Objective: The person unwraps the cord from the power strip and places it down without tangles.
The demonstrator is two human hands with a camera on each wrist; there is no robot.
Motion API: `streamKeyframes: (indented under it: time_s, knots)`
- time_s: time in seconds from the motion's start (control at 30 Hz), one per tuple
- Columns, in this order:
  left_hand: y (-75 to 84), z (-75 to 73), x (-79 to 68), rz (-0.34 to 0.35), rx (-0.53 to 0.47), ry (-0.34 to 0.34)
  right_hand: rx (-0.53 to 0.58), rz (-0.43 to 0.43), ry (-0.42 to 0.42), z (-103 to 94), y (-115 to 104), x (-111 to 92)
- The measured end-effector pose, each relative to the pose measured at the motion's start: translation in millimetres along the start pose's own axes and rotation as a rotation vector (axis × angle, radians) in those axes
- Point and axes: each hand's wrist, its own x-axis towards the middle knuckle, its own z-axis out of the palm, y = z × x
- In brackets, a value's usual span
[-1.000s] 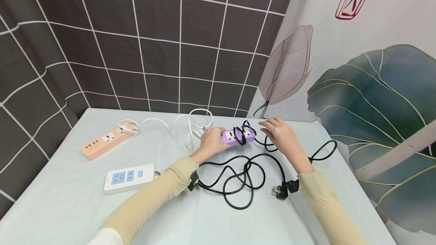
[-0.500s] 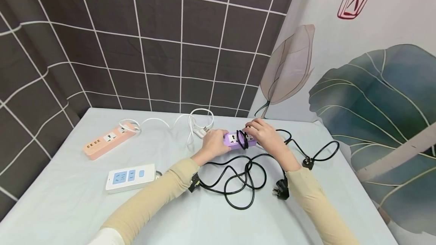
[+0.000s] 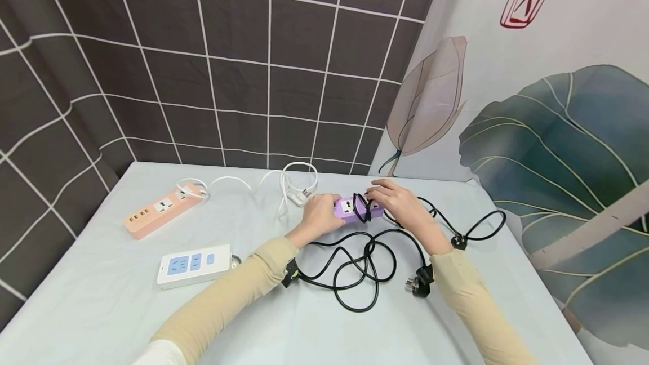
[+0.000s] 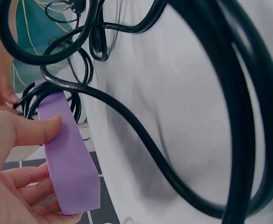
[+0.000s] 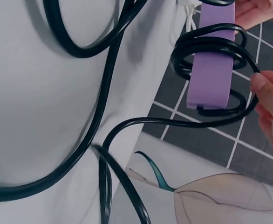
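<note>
My left hand [image 3: 320, 213] grips the left end of a purple power strip [image 3: 350, 219], held at the far middle of the table. In the left wrist view its thumb lies on the plain underside of the strip [image 4: 71, 158]. Several turns of black cord [image 5: 211, 45] are wound around the strip's other end, seen in the right wrist view. There my right hand [image 5: 272, 100] pinches the cord between thumb and fingers, beside the strip. In the head view the right hand [image 3: 403, 205] covers part of the strip's right end.
A tangled black cord [image 3: 357, 310] lies in front, with a black plug [image 3: 421, 284] at its right. Farther right is another black plug [image 3: 458, 241]. On the left are an orange power strip [image 3: 162, 213] and a white one [image 3: 223, 257]. A white cord [image 3: 235, 178] runs along the back.
My right hand has come leftward to the strip's right end, bringing cord with it. The plug at the far right, hidden behind the wrist before, now shows. The left hand has stayed nearly still.
</note>
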Motion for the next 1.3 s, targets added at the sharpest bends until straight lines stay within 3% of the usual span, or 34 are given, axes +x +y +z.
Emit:
streamKeyframes:
  time_s: [0.47,0.77,1.0,1.3]
  knots:
    - [-1.3,-4.9,1.5,-0.023,-0.027,0.059,-0.041,-0.053,0.064,-7.3,1,-21]
    - [-0.5,-6.8,1.2,-0.019,-0.051,0.095,-0.024,-0.043,0.094,-7.7,3,-34]
    - [-0.5,-7.2,-0.5,-0.037,-0.051,0.095,-0.063,0.045,0.115,-8.5,6,-44]
    - [0.3,-8.3,-1.3,-0.022,-0.065,0.098,-0.085,0.117,0.164,-7.8,9,-42]
